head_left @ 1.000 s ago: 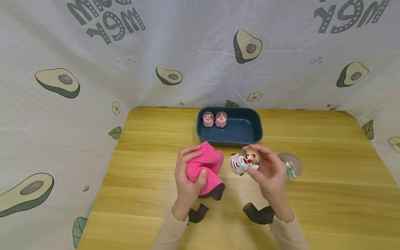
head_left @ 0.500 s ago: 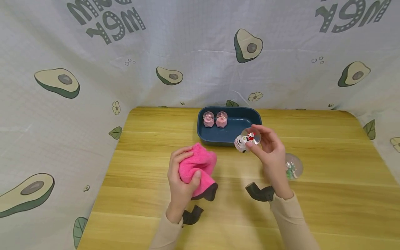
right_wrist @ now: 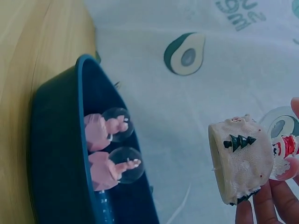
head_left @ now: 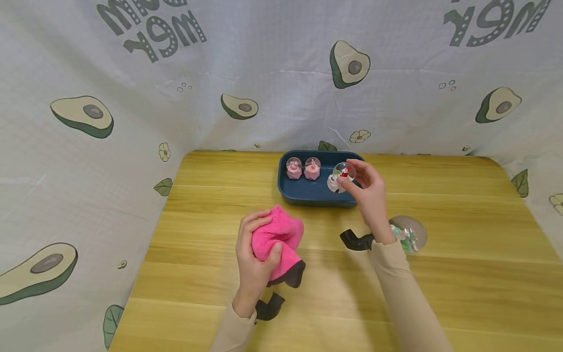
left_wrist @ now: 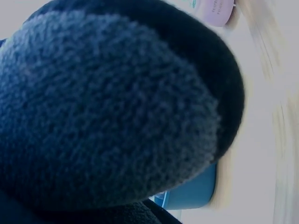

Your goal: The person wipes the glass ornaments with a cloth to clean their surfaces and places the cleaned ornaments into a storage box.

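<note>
My right hand (head_left: 368, 190) pinches a snow globe (head_left: 338, 183) by its clear dome, over the right half of the dark blue bin (head_left: 303, 199). In the right wrist view this snow globe (right_wrist: 243, 158) shows a white base with green trees and a red-clad figure in the dome; the base is clear of the bin. A bunched pink cloth (head_left: 281, 234) with a dark edge is gripped in my left hand (head_left: 255, 254), nearer the front. That cloth (left_wrist: 107, 107) fills most of the left wrist view. Two pink snow globes (head_left: 303, 169) stand side by side in the bin's left half.
A larger snow globe (head_left: 409, 233) with green and white figures is on the wooden table (head_left: 198, 234), right of my right wrist, partly behind the sleeve. A white curtain (head_left: 290, 78) printed with avocados hangs behind the table.
My right hand has carried the snow globe forward and slightly left, from above the table to over the bin. My left hand has shifted a little left with the pink cloth.
</note>
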Demonstrator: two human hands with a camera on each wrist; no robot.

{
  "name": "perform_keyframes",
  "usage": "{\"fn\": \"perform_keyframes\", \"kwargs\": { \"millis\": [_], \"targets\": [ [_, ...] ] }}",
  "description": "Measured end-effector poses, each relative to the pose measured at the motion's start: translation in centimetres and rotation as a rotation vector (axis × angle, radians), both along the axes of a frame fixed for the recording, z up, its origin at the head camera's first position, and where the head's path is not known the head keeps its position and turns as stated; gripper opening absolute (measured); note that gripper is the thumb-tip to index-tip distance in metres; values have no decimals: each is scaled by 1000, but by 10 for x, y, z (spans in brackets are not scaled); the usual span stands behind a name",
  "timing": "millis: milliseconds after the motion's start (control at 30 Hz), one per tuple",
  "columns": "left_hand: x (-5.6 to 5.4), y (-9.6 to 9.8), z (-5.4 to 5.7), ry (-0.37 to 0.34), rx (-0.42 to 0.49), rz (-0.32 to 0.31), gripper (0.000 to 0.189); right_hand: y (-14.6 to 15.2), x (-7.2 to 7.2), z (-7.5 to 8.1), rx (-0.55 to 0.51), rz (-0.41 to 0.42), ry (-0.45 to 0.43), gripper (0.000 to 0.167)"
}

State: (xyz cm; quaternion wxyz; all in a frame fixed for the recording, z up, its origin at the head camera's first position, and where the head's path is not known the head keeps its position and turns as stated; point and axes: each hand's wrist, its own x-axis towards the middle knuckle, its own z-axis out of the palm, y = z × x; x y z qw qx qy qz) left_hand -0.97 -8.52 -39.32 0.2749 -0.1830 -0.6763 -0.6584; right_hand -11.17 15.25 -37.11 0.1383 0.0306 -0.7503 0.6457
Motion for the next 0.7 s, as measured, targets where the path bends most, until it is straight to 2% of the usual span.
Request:
{"fn": "perform_keyframes", "kwargs": {
  "millis": [200, 467, 500, 700],
  "targets": [
    [1, 0, -3, -18, -6, -2, 41, 3, -18, -8, 45, 0, -51, 45],
    [3, 1, -6, -32, -18, -10, 40, 5, -39, -8, 134, 21, -170, 48],
    [3, 1, -6, -32, -18, -11, 40, 7, -44, -12, 149, 24, -182, 49],
    [4, 2, -8, -46, -20, -19, 40, 9, -59, -17, 200, 33, -257, 49]
  ]
}}
